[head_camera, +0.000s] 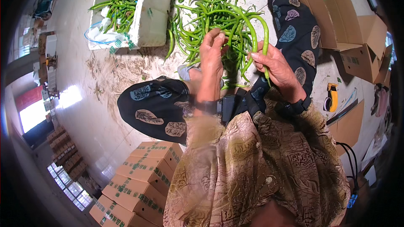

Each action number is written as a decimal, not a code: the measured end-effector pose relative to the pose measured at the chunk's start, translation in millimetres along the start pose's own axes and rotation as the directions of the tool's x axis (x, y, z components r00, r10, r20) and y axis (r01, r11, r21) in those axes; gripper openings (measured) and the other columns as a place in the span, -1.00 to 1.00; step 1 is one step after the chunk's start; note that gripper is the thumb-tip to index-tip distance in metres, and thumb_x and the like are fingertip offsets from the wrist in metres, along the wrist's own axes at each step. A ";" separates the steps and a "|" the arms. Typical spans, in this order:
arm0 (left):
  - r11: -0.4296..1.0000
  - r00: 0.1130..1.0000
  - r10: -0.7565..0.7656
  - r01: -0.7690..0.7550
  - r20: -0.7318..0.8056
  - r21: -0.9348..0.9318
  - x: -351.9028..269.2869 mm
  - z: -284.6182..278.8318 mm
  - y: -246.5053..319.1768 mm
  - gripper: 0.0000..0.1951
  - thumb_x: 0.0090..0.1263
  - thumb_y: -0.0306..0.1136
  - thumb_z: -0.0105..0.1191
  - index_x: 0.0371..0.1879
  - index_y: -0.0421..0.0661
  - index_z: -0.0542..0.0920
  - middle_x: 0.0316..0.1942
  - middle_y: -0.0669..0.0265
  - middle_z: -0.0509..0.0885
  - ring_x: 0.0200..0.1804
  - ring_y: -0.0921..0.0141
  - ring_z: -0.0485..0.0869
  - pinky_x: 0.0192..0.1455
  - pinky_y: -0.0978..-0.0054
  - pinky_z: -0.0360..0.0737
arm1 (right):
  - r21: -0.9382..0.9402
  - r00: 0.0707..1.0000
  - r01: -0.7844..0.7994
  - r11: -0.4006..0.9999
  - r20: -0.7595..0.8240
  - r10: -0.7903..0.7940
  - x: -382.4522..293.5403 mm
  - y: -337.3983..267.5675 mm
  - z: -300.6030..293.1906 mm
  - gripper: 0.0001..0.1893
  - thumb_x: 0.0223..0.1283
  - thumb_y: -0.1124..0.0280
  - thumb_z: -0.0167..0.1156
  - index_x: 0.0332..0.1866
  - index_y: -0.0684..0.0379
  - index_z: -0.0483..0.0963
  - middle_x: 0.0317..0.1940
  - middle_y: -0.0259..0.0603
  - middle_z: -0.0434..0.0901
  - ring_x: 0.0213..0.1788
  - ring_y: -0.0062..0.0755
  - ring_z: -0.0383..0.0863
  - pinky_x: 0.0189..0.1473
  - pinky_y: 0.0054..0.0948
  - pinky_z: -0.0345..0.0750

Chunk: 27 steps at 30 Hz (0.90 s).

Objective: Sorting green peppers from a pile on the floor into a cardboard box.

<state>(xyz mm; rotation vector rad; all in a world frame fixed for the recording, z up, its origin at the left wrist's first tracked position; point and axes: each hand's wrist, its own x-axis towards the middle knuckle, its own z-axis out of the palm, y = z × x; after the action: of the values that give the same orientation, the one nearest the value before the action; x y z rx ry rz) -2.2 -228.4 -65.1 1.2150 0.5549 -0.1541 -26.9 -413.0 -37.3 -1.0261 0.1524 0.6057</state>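
Note:
Long green chili peppers (217,15) lie heaped on the floor between my legs. My right hand (274,64) grips a few long curved peppers (253,34) between thumb and fingers, holding them over the near right side of the heap. To its left, my left hand (213,49) is raised over the heap with its fingers curled; whether it holds a pepper is hard to tell. More green peppers (126,3) fill part of a white foam box (151,15), which also has a plastic bag (99,34) at its near end.
Open cardboard boxes (359,58) stand at the right. A yellow tape dispenser (331,97) lies on the floor near a flat cardboard piece (347,126). Closed cartons (139,176) are stacked at the lower left. Plant debris (120,69) covers the floor below the foam box.

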 end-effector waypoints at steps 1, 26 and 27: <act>1.000 0.997 -0.004 0.005 0.078 -0.006 -2.5 1.0 4.6 -0.57 0.34 -0.27 0.10 0.13 -0.23 0.44 -0.12 0.23 0.63 -0.11 0.38 0.61 -0.06 0.46 0.51 | -0.087 0.999 0.027 0.996 -0.037 -0.030 -0.4 -1.1 -1.3 -0.79 0.21 0.37 0.22 -0.15 0.24 0.43 -0.46 -0.45 0.43 -0.48 -0.77 0.30 -0.44 -0.73 0.24; 0.236 0.705 0.276 -0.708 0.653 0.666 -22.9 17.6 -0.1 -0.89 0.19 -0.46 0.07 -0.35 -0.21 0.55 -0.43 0.00 0.58 -0.31 -0.01 0.58 -0.26 0.09 0.49 | -0.210 0.972 0.206 0.956 -0.067 -0.225 -6.3 -16.1 -28.9 -0.66 0.23 0.45 0.06 0.08 0.38 0.41 -0.05 -0.19 0.54 0.06 -0.47 0.47 0.19 -0.50 0.31; 0.295 0.657 0.281 -0.753 0.699 0.589 -25.7 20.5 2.6 -0.91 0.19 -0.45 0.08 -0.40 -0.21 0.55 -0.46 0.00 0.57 -0.31 -0.01 0.58 -0.26 0.09 0.49 | -0.208 0.973 0.206 0.956 -0.064 -0.224 -6.5 -16.2 -29.5 -0.66 0.23 0.45 0.06 0.08 0.38 0.41 -0.05 -0.19 0.54 0.06 -0.47 0.47 0.19 -0.50 0.31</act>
<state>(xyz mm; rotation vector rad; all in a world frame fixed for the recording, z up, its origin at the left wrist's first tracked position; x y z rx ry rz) -16.6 -250.8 -45.7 2.2242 -0.5426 -0.1331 -19.0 -446.4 -37.9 -1.2471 0.0550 0.3826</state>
